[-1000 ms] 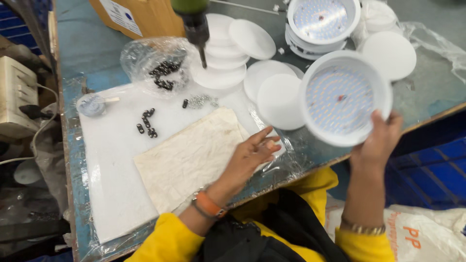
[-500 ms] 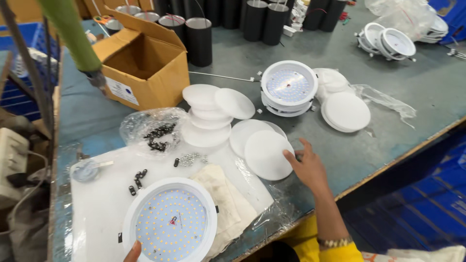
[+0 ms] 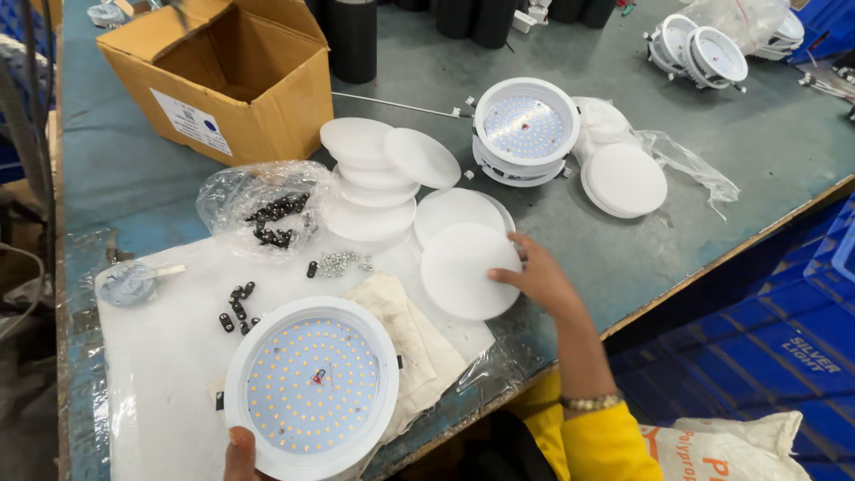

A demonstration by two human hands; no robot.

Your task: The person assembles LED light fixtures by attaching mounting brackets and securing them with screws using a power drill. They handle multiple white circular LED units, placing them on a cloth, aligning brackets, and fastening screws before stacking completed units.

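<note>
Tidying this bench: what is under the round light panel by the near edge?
The round light panel rests on a crumpled beige cloth over white foam sheet. Whatever lies directly beneath its middle is hidden.
</note>
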